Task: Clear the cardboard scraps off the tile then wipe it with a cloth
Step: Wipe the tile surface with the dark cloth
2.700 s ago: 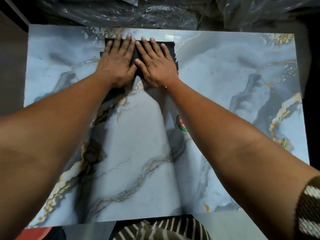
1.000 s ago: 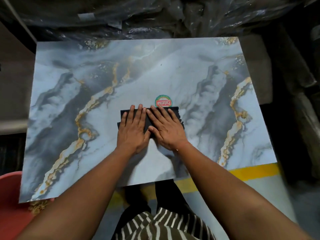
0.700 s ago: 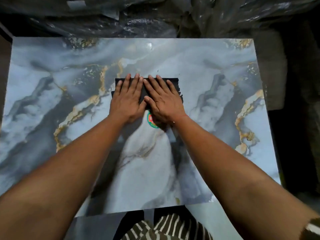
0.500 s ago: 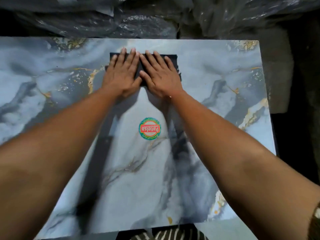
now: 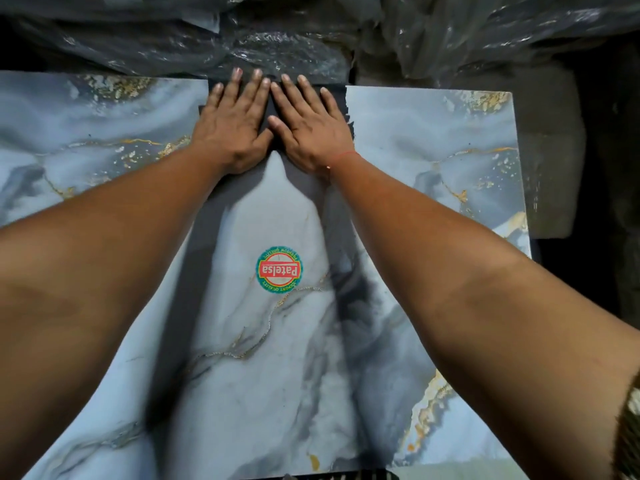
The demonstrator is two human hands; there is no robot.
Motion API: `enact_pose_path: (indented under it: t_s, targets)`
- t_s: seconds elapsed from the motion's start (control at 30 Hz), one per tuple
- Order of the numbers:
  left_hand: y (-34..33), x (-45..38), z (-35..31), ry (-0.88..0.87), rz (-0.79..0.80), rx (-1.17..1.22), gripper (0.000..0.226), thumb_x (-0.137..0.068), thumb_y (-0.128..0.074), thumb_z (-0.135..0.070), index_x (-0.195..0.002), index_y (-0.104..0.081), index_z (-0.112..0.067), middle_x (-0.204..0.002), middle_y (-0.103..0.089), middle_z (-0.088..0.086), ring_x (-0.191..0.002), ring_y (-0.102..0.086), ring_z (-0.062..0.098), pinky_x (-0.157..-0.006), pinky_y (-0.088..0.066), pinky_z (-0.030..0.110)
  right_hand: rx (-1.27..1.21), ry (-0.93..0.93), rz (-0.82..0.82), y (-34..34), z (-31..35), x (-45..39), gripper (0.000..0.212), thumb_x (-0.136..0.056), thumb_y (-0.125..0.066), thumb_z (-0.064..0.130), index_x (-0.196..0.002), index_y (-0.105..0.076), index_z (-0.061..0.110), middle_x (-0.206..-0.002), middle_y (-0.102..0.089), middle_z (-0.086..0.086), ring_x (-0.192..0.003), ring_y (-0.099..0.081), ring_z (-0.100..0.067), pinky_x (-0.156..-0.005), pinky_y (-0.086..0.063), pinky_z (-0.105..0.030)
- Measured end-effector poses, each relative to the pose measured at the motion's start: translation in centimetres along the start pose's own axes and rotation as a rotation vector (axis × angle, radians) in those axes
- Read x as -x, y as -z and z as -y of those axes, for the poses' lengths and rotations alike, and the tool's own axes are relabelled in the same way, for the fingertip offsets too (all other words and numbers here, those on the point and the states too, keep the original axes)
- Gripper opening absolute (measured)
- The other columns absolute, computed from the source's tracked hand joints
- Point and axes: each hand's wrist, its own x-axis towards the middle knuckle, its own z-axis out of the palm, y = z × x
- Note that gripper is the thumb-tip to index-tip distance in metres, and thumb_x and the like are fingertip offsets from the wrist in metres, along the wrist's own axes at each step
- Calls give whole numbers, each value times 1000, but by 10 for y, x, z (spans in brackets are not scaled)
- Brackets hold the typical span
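Crumpled dark plastic sheeting [image 5: 277,39] lies heaped along the far side, glinting under dim light; a grey concrete block [image 5: 550,150] sits at right in shadow.

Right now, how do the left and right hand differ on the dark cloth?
The left hand reaches farther: its fingertips pass the far edge of the blue-grey marble-look tile, while the right hand lies just short of that. The right wrist has a thin red thread; the left wrist is bare. The left hand angles up-right, the right up-left. Both lie flat, palms down, fingers spread, pressing the dark flat cloth, thumbs nearly touching.
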Motion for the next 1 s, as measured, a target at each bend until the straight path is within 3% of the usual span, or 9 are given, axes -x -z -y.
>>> enact_pose_path:
  t_s: [0.3, 0.47, 0.63, 1.0]
  targets:
    - [-41, 122, -47, 1, -17, 16, 82, -97, -10, -58, -166, -3, -16, -175, 4, 1, -160, 10, 25, -130, 1, 48, -18, 7, -42, -35, 29, 132, 70, -105, -12, 57, -167, -21, 27, -174, -19, 4, -162, -13, -20, -130, -11, -47]
    - [-76, 219, -77, -36, -36, 29, 77, -102, -15, -59, -166, 2, -20, -174, 9, -1, -160, 16, 22, -130, -2, 49, -22, -16, -38, -60, 61, 238, 67, -108, -19, 55, -168, -15, 26, -176, -12, 5, -163, -5, -18, -131, -8, -48]
    - [-110, 316, -105, -44, -64, 61, 80, -99, -27, -57, -166, -15, -14, -174, -10, 4, -161, 1, 27, -128, -12, 53, -34, 17, -26, -80, 90, 335, 67, -109, -22, 54, -168, -16, 24, -175, -14, 3, -163, -7, -19, -130, -13, -50]
    - [-144, 448, -171, -49, -6, 57, 81, -99, -32, -56, -166, -7, -17, -175, 2, 0, -161, 9, 24, -129, -10, 51, 6, -25, 10, -97, 120, 488, 67, -111, -23, 54, -169, -7, 26, -176, -2, 7, -163, 4, -15, -130, -10, -47]
